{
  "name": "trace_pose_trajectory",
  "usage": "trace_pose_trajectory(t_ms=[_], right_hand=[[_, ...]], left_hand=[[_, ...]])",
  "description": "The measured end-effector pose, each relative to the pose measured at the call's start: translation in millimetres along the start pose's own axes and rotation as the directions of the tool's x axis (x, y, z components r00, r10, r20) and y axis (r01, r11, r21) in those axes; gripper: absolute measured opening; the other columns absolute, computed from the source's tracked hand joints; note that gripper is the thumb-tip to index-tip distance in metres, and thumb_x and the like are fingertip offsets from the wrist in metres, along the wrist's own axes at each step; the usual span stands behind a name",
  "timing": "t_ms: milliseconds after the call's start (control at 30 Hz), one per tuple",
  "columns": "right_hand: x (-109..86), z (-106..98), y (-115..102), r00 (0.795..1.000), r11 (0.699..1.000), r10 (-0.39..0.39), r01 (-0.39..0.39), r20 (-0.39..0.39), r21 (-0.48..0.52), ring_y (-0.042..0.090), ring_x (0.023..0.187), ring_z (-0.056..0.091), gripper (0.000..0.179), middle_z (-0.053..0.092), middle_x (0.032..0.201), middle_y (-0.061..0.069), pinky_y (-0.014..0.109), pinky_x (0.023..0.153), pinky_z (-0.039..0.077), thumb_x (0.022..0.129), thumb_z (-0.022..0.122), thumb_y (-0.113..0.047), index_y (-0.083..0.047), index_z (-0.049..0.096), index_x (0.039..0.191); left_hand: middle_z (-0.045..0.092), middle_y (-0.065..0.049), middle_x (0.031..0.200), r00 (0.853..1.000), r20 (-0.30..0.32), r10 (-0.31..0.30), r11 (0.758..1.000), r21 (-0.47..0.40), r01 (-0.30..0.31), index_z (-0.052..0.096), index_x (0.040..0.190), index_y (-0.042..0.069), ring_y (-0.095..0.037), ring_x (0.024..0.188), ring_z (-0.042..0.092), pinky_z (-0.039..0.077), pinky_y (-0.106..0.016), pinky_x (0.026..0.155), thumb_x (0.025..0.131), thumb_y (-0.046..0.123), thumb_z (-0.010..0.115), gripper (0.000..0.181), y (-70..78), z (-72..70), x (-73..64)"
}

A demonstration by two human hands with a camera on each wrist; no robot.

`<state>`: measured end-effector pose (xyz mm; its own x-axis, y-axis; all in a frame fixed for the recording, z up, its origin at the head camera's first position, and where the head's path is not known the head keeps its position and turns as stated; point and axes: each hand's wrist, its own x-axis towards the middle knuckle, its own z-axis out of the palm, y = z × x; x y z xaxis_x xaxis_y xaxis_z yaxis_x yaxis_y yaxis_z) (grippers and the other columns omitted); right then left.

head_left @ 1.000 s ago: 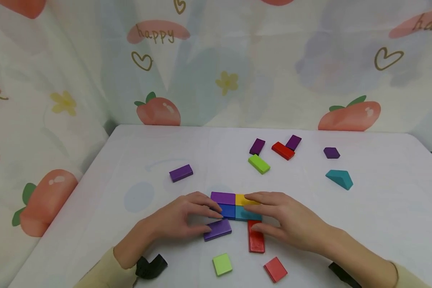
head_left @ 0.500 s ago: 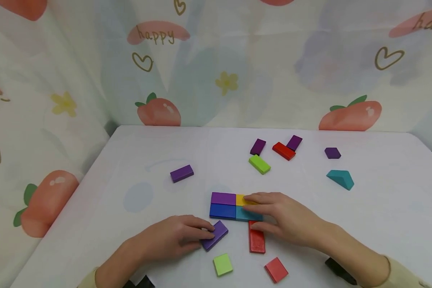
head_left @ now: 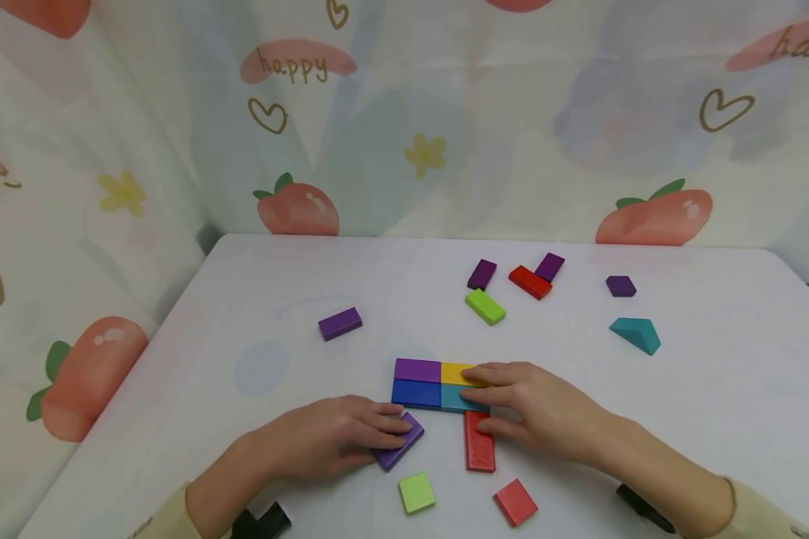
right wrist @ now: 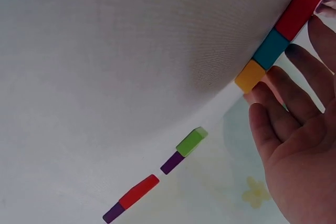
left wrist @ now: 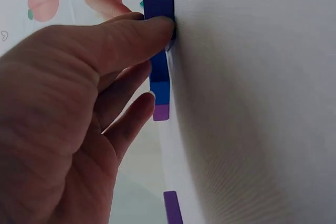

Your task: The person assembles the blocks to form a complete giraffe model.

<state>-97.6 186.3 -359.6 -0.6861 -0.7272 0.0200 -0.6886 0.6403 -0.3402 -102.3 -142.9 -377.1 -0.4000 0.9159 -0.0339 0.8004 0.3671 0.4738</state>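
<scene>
My left hand [head_left: 333, 436] pinches a dark purple rectangular block [head_left: 394, 455] lying slanted on the table. In the left wrist view the thumb presses the near side of this purple block [left wrist: 157, 2], with fingers behind it. Just beyond, a violet block [head_left: 418, 370], a blue block [head_left: 416, 394], a yellow block [head_left: 452, 372] and a teal block [head_left: 450, 400] lie edge to edge as a rectangle. A red block [head_left: 480, 451] extends toward me from the teal one. Relaxed fingers of my right hand [head_left: 546, 408] rest on the yellow, teal and red blocks.
Nearer me lie a light green square [head_left: 416, 493] and a red square [head_left: 515, 503]. Behind the rectangle are a purple block [head_left: 340, 324], a green block [head_left: 485, 307], a red block [head_left: 530, 282] and a teal wedge [head_left: 637, 335]. A patterned cloth [head_left: 512, 150] hangs behind the table.
My left hand has moved back toward me, off the blue and violet blocks. The purple block it holds has turned to a steeper slant. My right hand has stayed in place.
</scene>
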Motion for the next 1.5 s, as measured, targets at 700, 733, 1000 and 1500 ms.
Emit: trace_pose_trajectory(t_ms=[700, 733, 1000, 1500], right_hand=[[2.0, 0.9, 0.8, 1.000, 1.000, 0.000, 0.000, 0.011, -0.003, 0.027, 0.131, 0.054, 0.046, 0.058, 0.142, 0.005, 0.045, 0.099, 0.050, 0.093, 0.075, -0.033, -0.014, 0.068, 0.134], [2.0, 0.8, 0.7, 1.000, 1.000, -0.001, 0.001, 0.011, -0.002, 0.027, 0.131, 0.054, 0.046, 0.058, 0.142, 0.005, 0.045, 0.099, 0.050, 0.093, 0.075, -0.033, -0.014, 0.068, 0.135], [1.6, 1.4, 0.3, 1.000, 1.000, -0.002, 0.002, 0.010, -0.008, 0.027, 0.131, 0.054, 0.046, 0.058, 0.142, 0.006, 0.046, 0.100, 0.050, 0.093, 0.075, -0.032, -0.014, 0.068, 0.134], [1.8, 1.6, 0.1, 1.000, 1.000, 0.001, -0.001, 0.012, -0.013, 0.028, 0.131, 0.053, 0.047, 0.058, 0.142, 0.006, 0.046, 0.100, 0.050, 0.092, 0.076, -0.032, -0.013, 0.068, 0.134]], left_hand=[[0.062, 0.007, 0.137, 0.999, -0.039, 0.012, 0.991, 0.136, -0.007, 0.068, 0.134, 0.015, -0.009, 0.132, 0.051, 0.043, -0.029, 0.106, 0.098, 0.022, 0.070, 0.037, 9.2, -1.5, 0.6], [0.062, 0.007, 0.137, 0.999, -0.040, 0.009, 0.990, 0.140, -0.003, 0.068, 0.134, 0.015, -0.008, 0.131, 0.052, 0.043, -0.028, 0.106, 0.098, 0.023, 0.070, 0.037, 9.1, -1.2, 1.3], [0.062, 0.007, 0.136, 0.999, -0.049, -0.011, 0.987, 0.161, 0.019, 0.068, 0.134, 0.015, -0.008, 0.130, 0.052, 0.043, -0.029, 0.106, 0.096, 0.023, 0.072, 0.039, 9.7, -0.6, 4.5], [0.062, 0.007, 0.137, 0.998, -0.043, -0.044, 0.988, 0.147, 0.050, 0.067, 0.135, 0.014, -0.010, 0.132, 0.051, 0.042, -0.030, 0.107, 0.097, 0.025, 0.071, 0.040, 11.6, -0.7, 5.6]])
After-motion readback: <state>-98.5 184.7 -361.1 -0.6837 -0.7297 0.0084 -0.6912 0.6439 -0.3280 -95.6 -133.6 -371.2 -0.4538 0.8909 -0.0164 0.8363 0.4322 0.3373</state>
